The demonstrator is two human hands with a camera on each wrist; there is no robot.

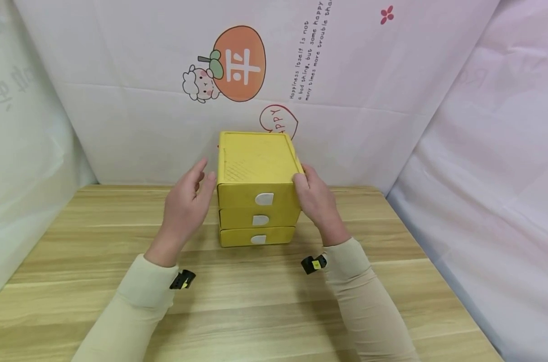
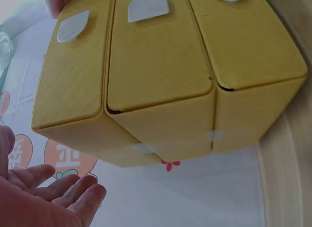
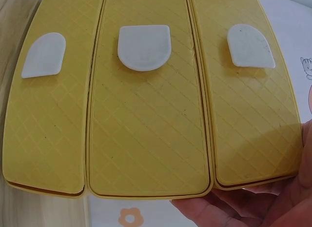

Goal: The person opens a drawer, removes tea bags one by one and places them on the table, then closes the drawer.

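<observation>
A yellow three-tier drawer box (image 1: 258, 196) stands upright on the wooden table, its drawer fronts facing me. Each drawer front carries a white rounded tab; the middle tab (image 3: 144, 47) shows squarely in the right wrist view. My right hand (image 1: 317, 197) grips the box at its upper right front corner, thumb at the top edge and fingers along the right side. Beside the box's left wall, my left hand (image 1: 186, 206) is held with fingers extended. In the left wrist view, a gap shows between those fingers (image 2: 87, 202) and the box.
A pale printed cloth (image 1: 156, 115) with an orange fruit drawing hangs behind the table (image 1: 237, 296). More white cloth (image 1: 477, 201) lines both sides. Black wrist bands (image 1: 182, 279) sit at both cuffs.
</observation>
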